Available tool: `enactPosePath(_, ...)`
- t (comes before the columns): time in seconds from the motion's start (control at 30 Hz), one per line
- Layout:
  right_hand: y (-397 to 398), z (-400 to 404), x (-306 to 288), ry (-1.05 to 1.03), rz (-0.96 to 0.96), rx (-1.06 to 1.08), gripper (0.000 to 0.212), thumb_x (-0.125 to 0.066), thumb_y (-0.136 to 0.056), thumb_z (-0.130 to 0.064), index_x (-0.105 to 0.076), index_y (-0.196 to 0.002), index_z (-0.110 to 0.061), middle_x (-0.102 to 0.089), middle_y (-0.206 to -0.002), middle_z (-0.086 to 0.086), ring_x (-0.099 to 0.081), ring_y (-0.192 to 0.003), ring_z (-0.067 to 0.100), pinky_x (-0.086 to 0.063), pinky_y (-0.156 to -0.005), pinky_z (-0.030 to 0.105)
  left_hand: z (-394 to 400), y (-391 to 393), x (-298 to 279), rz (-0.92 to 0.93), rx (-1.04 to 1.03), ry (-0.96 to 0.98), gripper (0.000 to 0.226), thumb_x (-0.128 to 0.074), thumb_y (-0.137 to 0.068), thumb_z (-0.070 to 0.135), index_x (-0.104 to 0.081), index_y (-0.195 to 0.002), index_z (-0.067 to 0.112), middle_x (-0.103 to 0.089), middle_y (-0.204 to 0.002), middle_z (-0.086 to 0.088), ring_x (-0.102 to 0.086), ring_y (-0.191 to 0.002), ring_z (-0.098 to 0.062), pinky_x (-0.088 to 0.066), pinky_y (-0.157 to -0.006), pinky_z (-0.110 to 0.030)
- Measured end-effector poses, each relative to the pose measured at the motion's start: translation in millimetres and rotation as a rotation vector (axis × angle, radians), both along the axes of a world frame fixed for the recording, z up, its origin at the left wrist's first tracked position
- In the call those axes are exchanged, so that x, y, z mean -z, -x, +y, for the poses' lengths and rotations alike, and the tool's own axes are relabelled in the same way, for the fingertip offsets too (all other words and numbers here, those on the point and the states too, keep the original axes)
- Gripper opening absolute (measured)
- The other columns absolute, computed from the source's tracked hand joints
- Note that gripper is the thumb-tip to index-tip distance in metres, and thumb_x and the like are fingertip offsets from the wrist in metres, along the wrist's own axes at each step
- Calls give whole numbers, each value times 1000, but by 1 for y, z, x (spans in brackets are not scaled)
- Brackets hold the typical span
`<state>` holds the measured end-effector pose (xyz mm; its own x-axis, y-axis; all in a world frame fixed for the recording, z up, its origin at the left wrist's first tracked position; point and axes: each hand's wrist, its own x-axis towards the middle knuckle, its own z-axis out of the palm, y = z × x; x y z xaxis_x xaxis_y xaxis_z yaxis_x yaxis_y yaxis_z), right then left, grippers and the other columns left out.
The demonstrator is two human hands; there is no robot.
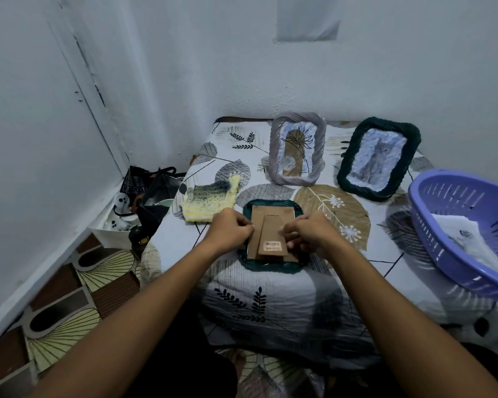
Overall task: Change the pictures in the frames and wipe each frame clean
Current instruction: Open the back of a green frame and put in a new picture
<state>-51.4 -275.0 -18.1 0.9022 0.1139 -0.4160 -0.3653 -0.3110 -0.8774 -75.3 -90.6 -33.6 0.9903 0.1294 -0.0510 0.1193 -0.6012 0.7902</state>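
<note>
Two hands work a green frame (271, 265) lying face-down at the counter's (285, 294) near edge: left hand (231, 231) pinches the left edge of its cardboard back (270, 225), right hand (309, 232) curls, pinching the right edge. Behind stand a lilac frame (297, 152) and dark frame (378, 158); cloth (210, 201) left, basket (466, 234) right.

My left hand (233, 228) and right hand (308, 231) pinch at the edges of the brown backing (266, 225) of a dark green frame (270, 264) lying face down on the leaf-print cloth (270, 297). Two more frames stand behind; a purple basket (443, 239) sits right.
</note>
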Motion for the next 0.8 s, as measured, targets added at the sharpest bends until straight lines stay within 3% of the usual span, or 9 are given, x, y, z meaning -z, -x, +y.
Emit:
enactPosePath(0.17, -4, 2, 1, -64, 75, 21, 21, -71, -79, -1, -62, -94, 9, -67, -65, 13, -57, -42, 14, -43, -36, 18, 1, 0, -3, 23, 13, 29, 12, -64, -89, 9, -72, -82, 4, -70, -73, -12, -70, -63, -28, -60, -58, -37)
enactPosePath(0.27, -6, 3, 0, -91, 129, 40, 20, -71, -80, -2, -60, -95, 5, -66, -75, 14, -60, -51, 17, -47, -39, 18, 0, 1, -5, 28, 9, 74, 9, -63, -89, 6, -69, -83, 5, -68, -72, -12, -65, -58, -22, -57, -52, -30)
enactPosePath(0.53, -11, -7, 3, -332, 302, 82, 18, -65, -85, -2, -56, -100, 1, -66, -86, 13, -63, -72, 19, -50, -47, 17, 1, -2, -5, 14, -98, 238, 11, -62, -89, 1, -65, -79, 5, -63, -65, -12, -59, -47, -21, -54, -48, -30)
enactPosePath(0.8, -13, -16, 2, -543, 408, 132, 7, -61, -86, 0, -55, -90, 3, -62, -77, 12, -63, -46, 15, -46, -35, 17, -6, -8, -4, 56, -124, 451, 5, -61, -85, -6, -61, -85, -1, -60, -69, -20, -54, -46, -19, -55, -47, -31)
